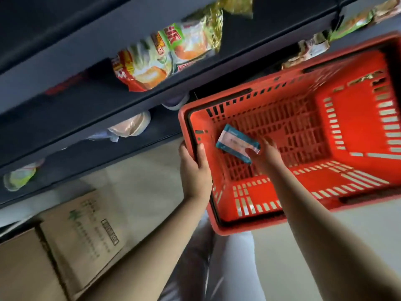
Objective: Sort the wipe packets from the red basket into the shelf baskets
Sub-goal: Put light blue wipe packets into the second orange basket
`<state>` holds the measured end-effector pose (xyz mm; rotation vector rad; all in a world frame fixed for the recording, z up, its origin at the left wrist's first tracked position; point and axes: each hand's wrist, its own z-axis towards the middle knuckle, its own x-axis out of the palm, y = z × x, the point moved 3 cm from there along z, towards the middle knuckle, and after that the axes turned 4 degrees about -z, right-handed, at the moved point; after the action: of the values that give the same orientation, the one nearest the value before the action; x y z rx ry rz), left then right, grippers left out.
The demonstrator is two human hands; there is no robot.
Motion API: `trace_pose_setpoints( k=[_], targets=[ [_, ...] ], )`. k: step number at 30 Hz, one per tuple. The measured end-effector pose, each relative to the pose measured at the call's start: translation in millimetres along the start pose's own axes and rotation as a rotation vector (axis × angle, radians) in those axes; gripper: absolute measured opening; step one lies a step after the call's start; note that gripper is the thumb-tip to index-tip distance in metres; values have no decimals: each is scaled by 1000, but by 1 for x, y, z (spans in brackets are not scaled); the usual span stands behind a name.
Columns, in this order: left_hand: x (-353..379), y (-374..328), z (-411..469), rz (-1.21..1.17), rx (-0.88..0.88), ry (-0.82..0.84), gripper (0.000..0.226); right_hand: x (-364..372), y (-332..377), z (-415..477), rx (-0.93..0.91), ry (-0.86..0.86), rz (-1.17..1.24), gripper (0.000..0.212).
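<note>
Dim, soft light; motion blur smears the frame, worst at the wide-angle-bent edges.

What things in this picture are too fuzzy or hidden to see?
Head view:
- Writing on the teal-and-white wipe packet: motion blur.
- Right hand: fingertips behind the packet are hidden.
- Red plastic basket: far corner cut off by the right edge.
- Print on the brown cardboard box: too small and blurred.
- Labels on the colourful snack bags: blurred.
</note>
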<state>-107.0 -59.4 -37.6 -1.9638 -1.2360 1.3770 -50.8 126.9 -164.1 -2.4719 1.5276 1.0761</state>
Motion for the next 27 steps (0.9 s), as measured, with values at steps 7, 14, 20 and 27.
trace_pose_setpoints(
  k=[7,14,20,27],
  targets=[
    [0,7,2,-32,-25,49,27,24,-8,15,-53,-200,-281,48],
    [-2,2,1,-32,-10,70,19,-5,10,-8,-91,-194,150,21],
    [-16,-8,10,219,-130,314,39,-79,35,-94,-84,-288,688,7],
    [-120,-150,-41,41,-235,453,39,-188,101,-258,-168,-211,1184,23]
  ],
)
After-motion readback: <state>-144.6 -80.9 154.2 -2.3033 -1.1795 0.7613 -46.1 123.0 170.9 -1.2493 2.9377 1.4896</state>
